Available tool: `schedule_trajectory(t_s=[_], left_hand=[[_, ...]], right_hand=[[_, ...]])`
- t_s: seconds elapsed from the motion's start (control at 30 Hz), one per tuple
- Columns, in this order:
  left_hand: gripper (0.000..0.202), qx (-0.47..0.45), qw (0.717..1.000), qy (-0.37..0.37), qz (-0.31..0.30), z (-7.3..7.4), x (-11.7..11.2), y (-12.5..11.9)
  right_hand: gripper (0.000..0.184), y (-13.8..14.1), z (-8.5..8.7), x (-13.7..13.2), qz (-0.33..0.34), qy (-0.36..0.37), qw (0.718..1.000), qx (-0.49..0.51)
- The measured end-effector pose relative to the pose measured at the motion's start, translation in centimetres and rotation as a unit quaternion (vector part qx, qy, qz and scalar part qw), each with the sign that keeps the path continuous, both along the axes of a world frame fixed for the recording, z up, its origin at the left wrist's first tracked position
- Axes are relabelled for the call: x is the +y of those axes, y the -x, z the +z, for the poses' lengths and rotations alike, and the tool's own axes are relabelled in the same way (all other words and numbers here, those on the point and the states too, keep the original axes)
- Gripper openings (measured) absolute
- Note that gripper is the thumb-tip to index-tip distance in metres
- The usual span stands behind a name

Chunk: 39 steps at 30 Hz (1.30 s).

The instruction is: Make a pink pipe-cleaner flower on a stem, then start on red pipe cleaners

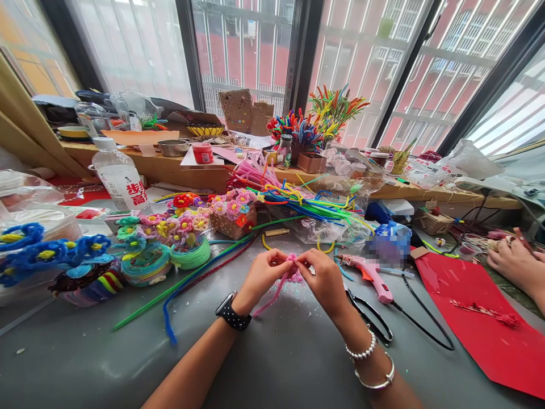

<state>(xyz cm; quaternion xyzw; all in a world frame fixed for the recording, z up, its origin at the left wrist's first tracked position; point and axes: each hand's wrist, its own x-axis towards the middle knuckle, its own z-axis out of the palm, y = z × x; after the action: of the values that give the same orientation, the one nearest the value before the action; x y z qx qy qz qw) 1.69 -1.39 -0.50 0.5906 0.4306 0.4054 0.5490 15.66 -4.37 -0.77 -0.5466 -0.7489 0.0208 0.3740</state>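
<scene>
Both of my hands meet over the middle of the grey table (pixel 272 363). A pink pipe cleaner (pixel 277 296) is pinched between my left hand (pixel 266 275) and my right hand (pixel 321 278), its upper part bunched into a small loop at the fingertips. One loose end hangs down toward my left wrist. Pink fluff and glittery bits lie on the table just behind my fingers. To the right of my right hand lie a pink glue gun (pixel 372 275) and black-handled scissors (pixel 374 318), the blades partly hidden behind my wrist.
Pipe-cleaner flowers in pots (pixel 191 250) stand at the left near a water bottle (pixel 117 176). Loose pipe cleaners (pixel 315 204) pile up behind my hands. A red sheet (pixel 477 318) lies at the right, with another person's hand (pixel 513 258) beside it. The glue gun's cord (pixel 426 326) loops across the table.
</scene>
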Motion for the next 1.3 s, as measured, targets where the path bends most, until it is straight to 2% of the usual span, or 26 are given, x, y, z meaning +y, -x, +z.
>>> schedule_trajectory(t_s=[0.1, 0.17, 0.33, 0.47, 0.57, 0.67, 0.8, 0.87, 1.03, 1.3], left_hand=[[0.024, -0.022, 1.0, 0.021, -0.002, 0.0, 0.0, 0.1], [0.025, -0.039, 0.999, 0.031, 0.001, 0.2, 0.0, 0.1], [0.026, -0.026, 0.999, -0.008, 0.038, 0.3, 0.1, 0.2], [0.027, 0.003, 0.999, -0.038, 0.034, -0.1, 0.3, 0.2], [0.029, 0.014, 0.999, -0.033, 0.018, -0.3, 0.4, 0.2], [0.025, 0.009, 1.0, -0.021, 0.013, -0.5, 0.4, 0.1], [0.023, -0.035, 0.999, 0.021, -0.003, -0.2, 0.2, 0.0], [0.023, -0.062, 0.997, 0.045, -0.01, 0.1, 0.1, 0.1], [0.025, -0.086, 0.995, 0.044, -0.002, 1.0, -0.1, 0.4], [0.025, -0.07, 0.997, 0.026, -0.008, 0.9, -0.1, 0.4]], right_hand=[[0.012, 0.3, -0.2, 0.0, -0.011, -0.027, 0.999, -0.022], [0.013, 0.4, -0.3, 0.0, -0.015, -0.025, 0.999, 0.02], [0.017, 0.2, -0.3, 0.3, 0.008, 0.066, 0.987, 0.144], [0.019, 0.0, -0.3, 0.4, 0.014, 0.103, 0.978, 0.18], [0.017, 0.0, -0.4, 0.5, 0.011, 0.115, 0.978, 0.172], [0.014, 0.3, -0.6, 0.3, -0.004, 0.085, 0.989, 0.12], [0.015, 0.9, -0.8, 0.0, -0.034, -0.009, 0.999, 0.013], [0.016, 1.0, -0.8, -0.1, -0.035, -0.029, 0.999, 0.018], [0.022, 0.5, -0.1, 0.1, 0.006, 0.05, 0.988, 0.149], [0.023, 0.1, 0.0, 0.4, 0.049, 0.147, 0.965, 0.214]])
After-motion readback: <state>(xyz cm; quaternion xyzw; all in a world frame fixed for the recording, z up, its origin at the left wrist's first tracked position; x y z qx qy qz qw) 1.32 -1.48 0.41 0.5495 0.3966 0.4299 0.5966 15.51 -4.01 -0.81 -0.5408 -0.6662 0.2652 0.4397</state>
